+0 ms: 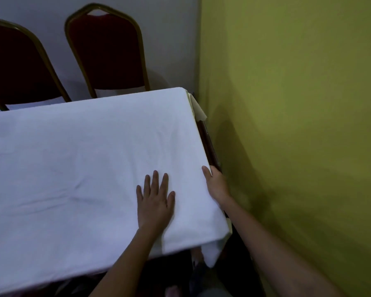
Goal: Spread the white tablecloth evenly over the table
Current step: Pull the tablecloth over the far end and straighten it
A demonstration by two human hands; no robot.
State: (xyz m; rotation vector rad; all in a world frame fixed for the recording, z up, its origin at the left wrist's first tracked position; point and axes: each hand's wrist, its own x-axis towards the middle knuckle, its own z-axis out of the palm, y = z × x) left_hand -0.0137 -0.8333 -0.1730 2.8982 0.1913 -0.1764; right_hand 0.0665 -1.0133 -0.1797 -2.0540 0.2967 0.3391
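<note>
Green wall [298,125] fills the 3 o'clock side; a grey wall [169,39] runs along 12 o'clock. The white tablecloth [84,157] covers the table top from 9 o'clock to centre, shallow creases near 8 o'clock, one corner hanging at 5 o'clock. The table [208,144] shows only as a dark bare edge beside the green wall. Two red chairs [107,52] stand at 11 o'clock behind the table. Left hand [155,202] lies flat on the cloth, fingers spread, gripping nothing. Right hand [215,183] is at the cloth's right edge, thumb on top; the remaining fingers are hidden, so grip cannot be confirmed.
</note>
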